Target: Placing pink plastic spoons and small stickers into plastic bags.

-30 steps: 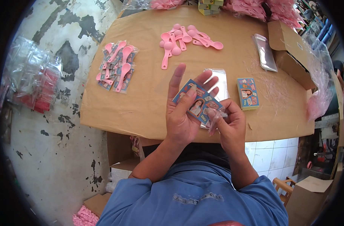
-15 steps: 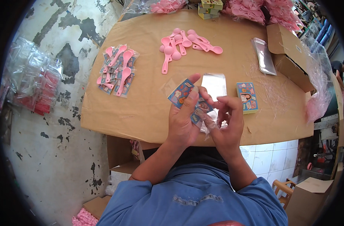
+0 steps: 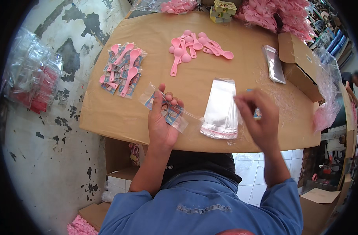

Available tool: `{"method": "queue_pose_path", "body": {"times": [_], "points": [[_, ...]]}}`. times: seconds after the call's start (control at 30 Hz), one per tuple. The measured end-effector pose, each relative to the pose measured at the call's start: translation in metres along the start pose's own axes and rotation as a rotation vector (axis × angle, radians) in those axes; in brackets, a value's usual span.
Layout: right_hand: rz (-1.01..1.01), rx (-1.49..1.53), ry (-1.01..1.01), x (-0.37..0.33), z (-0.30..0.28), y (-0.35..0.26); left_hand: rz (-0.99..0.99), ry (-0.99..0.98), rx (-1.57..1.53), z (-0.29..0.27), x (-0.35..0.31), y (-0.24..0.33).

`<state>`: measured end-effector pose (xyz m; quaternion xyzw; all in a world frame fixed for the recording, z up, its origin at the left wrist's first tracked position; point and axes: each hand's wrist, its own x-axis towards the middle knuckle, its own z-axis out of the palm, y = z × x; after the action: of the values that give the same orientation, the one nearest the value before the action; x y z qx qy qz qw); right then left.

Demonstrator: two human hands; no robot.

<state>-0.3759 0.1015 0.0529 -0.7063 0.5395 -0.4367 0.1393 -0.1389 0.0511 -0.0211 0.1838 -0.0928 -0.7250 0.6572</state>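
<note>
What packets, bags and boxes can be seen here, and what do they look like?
Clear packet with a blue printed card: in the left hand.
Stack of empty clear bags: mid-table, beside the right hand.
Filled packets with pink spoons: table's left side.
Silvery flat sleeve: right side.
Brown cardboard box: right edge.
Small yellow-green boxes: far edge.

Loose pink spoons [image 3: 194, 46], packed spoon bundles [image 3: 122, 69], open cardboard box [image 3: 300, 64], red-filled bags [image 3: 30, 80].
</note>
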Motion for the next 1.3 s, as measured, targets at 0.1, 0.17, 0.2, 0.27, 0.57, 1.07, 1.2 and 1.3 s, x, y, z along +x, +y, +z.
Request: {"method": "queue_pose_path", "body": {"times": [0.1, 0.17, 0.2, 0.27, 0.57, 1.07, 1.2, 1.3], "points": [[-0.099, -0.060, -0.076, 0.054, 0.007, 0.011, -0.027, -0.009, 0.042, -0.004, -0.009, -0.004], [-0.148, -0.148, -0.176, 0.096, 0.023, 0.038, -0.109, -0.012, 0.057, -0.004, -0.017, -0.011], [-0.210, -0.234, -0.147, 0.115, 0.036, 0.062, -0.108, -0.026, 0.057, -0.003, -0.020, -0.015], [-0.280, -0.328, -0.105, 0.140, 0.059, 0.100, -0.141, -0.035, 0.099, -0.002, -0.025, -0.021], [-0.211, -0.700, -0.235, 0.161, 0.086, 0.143, -0.040, -0.034, 0.142, -0.016, -0.031, -0.004], [0.630, 0.637, -0.315, -0.043, -0.006, -0.004, 0.281, -0.111, 0.007, 0.014, 0.008, -0.001], [0.674, 0.789, -0.298, -0.049, 0.016, -0.001, 0.171, -0.166, 0.077, 0.022, 0.000, -0.024], [0.581, 0.914, -0.198, -0.053, 0.034, 0.001, 0.093, -0.189, 0.131, 0.023, -0.004, -0.038]]}}
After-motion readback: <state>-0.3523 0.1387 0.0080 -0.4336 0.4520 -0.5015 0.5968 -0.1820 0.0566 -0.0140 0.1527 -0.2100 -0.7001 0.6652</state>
